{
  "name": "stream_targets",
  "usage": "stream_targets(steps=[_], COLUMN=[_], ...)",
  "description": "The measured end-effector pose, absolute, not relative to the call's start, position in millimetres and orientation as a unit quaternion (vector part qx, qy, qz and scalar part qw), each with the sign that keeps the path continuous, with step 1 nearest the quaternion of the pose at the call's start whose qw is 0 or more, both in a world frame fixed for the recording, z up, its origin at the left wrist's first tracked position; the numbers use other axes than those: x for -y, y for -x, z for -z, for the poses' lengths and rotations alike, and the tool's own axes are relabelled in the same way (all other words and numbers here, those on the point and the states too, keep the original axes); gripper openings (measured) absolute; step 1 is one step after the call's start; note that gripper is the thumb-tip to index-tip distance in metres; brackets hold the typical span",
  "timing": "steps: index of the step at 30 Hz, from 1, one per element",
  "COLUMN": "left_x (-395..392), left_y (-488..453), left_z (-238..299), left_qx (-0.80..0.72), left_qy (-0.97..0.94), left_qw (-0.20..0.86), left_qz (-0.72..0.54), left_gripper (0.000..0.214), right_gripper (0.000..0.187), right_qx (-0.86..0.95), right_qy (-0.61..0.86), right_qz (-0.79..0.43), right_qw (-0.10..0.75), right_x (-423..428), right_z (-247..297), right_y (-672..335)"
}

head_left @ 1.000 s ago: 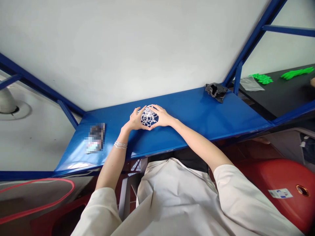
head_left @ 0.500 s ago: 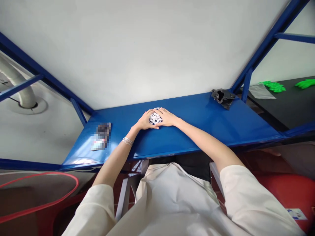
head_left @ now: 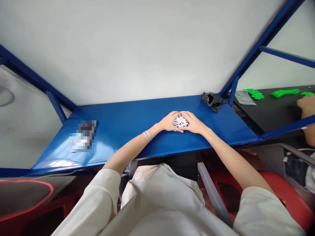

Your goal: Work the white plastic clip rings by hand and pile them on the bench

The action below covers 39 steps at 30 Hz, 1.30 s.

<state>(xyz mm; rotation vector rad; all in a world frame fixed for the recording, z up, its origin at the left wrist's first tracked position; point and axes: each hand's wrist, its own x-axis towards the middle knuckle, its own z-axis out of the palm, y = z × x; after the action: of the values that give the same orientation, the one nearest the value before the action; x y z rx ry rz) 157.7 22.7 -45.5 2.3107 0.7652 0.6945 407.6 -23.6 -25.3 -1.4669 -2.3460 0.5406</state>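
Note:
A small heap of thin white loops [head_left: 181, 121], like rubber bands, lies on the blue table [head_left: 118, 127]. My left hand [head_left: 171, 121] curves around its left side, with a silvery bracelet [head_left: 147, 135] on that wrist. From the right, my right hand [head_left: 194, 123] closes round the other side. Both hands' fingertips nearly meet at the heap's far edge, and the thumbs come together at the near edge. Between the palms the middle of the heap shows; its outer parts are hidden by my fingers.
A crumpled black plastic bag [head_left: 213, 101] sits at the table's back right. Blurred-out items [head_left: 83, 136] lie on the left. Blue frame bars [head_left: 233, 90] rise at both ends. Beyond the right one, a black table [head_left: 270, 111] bears green gloves [head_left: 285, 93]; a person's arm [head_left: 308, 114] shows there.
Both hands and the white heap have shifted right along the table, nearer the black bag. My view has turned, and a person's arm has come into sight at the right edge.

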Motion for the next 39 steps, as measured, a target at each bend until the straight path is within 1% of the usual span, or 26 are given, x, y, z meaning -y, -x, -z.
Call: stream_targets(steps=[5, 12, 14, 17, 19, 25, 28, 35, 39], left_x=[-18.5, -21.9, -21.2, -19.2, -17.2, -5.1, 1.6, 6.7, 4.8], left_y=[-197.8, -196.3, -186.4, -166.5, -150.5, -95.4, -67.4, -22.6, -17.9], left_z=[45.5, 36.8, 33.3, 27.7, 23.9, 12.7, 10.3, 22.1, 23.3], left_qx=[-0.251, -0.239, -0.229, -0.246, -0.261, -0.295, -0.323, -0.405, -0.427], left_qy=[-0.867, -0.866, -0.866, -0.856, -0.856, -0.873, -0.870, -0.816, -0.804], left_qw=[0.331, 0.308, 0.300, 0.300, 0.294, 0.260, 0.243, 0.196, 0.167], left_qz=[-0.274, -0.312, -0.328, -0.341, -0.336, -0.287, -0.283, -0.362, -0.380], left_gripper=[0.132, 0.122, 0.114, 0.099, 0.093, 0.088, 0.086, 0.080, 0.068], right_gripper=[0.114, 0.105, 0.096, 0.072, 0.057, 0.036, 0.032, 0.025, 0.021], right_qx=[0.806, 0.793, 0.786, 0.783, 0.787, 0.781, 0.767, 0.737, 0.723], right_qy=[0.537, 0.532, 0.533, 0.522, 0.511, 0.503, 0.511, 0.532, 0.536], right_qz=[-0.174, -0.187, -0.184, -0.165, -0.155, -0.126, -0.111, -0.103, -0.099], right_qw=[0.178, 0.229, 0.256, 0.294, 0.309, 0.347, 0.372, 0.404, 0.425], right_x=[39.2, 43.7, 46.5, 49.5, 49.9, 44.3, 39.3, 25.6, 14.3], right_z=[23.8, 20.9, 20.8, 21.3, 21.8, 26.0, 28.8, 24.8, 14.3], right_y=[-447.1, -450.5, -446.1, -438.8, -434.3, -424.9, -423.1, -420.2, -413.7])
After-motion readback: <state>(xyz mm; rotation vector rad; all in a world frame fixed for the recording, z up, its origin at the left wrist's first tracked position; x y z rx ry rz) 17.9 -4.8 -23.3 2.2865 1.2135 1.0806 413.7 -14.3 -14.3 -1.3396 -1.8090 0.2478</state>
